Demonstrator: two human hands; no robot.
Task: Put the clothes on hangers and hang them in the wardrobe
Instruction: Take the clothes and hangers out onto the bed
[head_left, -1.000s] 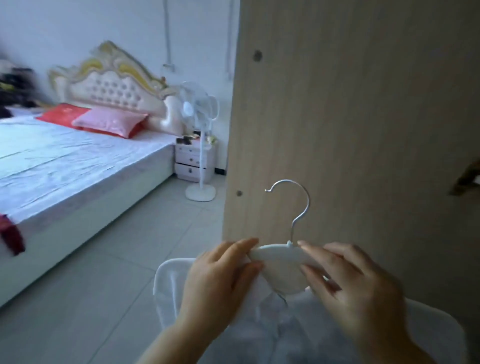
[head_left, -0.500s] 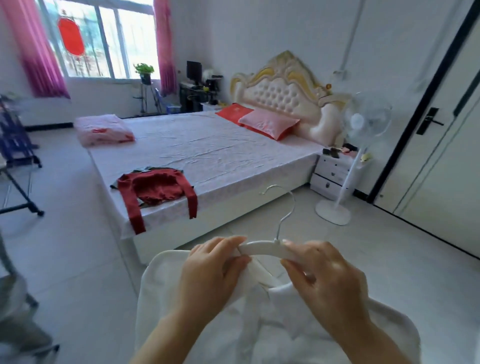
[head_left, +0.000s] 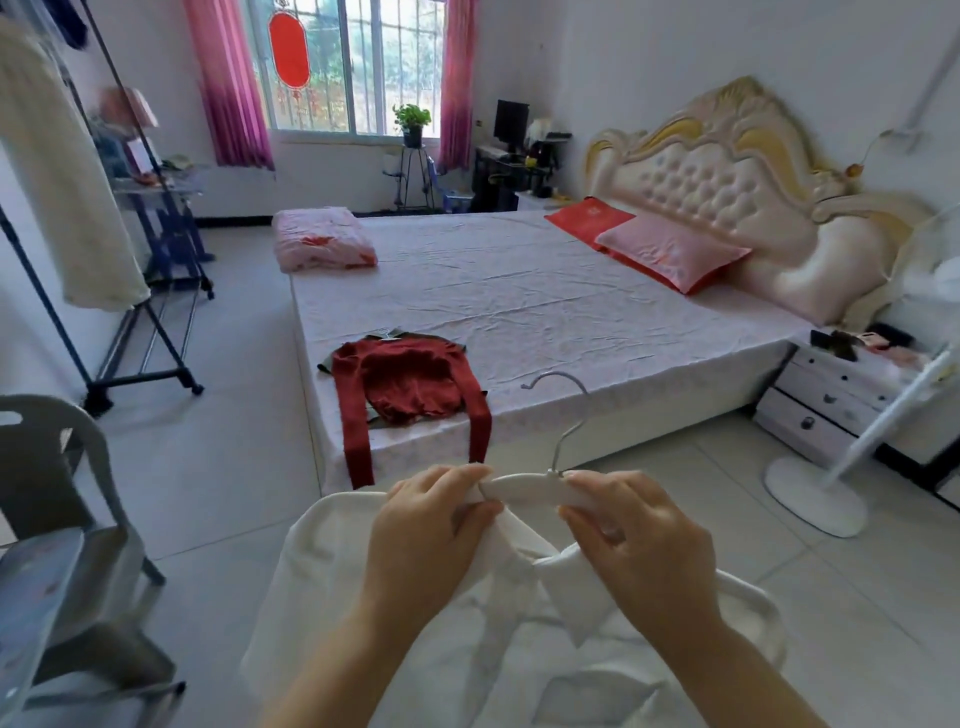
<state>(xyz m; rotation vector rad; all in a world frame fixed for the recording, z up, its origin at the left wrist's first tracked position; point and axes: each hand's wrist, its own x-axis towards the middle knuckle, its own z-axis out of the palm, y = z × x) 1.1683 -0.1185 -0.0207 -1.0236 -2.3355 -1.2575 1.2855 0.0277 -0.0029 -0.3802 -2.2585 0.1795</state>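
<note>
Pale tiled floor (head_left: 234, 467), red sweater (head_left: 410, 384) on bed (head_left: 545, 291); left grip (head_left: 426, 525), right grip (head_left: 639, 545) clamped on white hanger (head_left: 524, 489)

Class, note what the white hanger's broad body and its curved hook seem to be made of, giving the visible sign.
White hanger body: probably plastic, smooth and matte, with a moulded look. Curved hook: likely metal wire, thin and silvery.

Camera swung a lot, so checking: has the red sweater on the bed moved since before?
No. The red sweater lies at the same near corner of the bed, both sleeves hanging over its edge.
</note>
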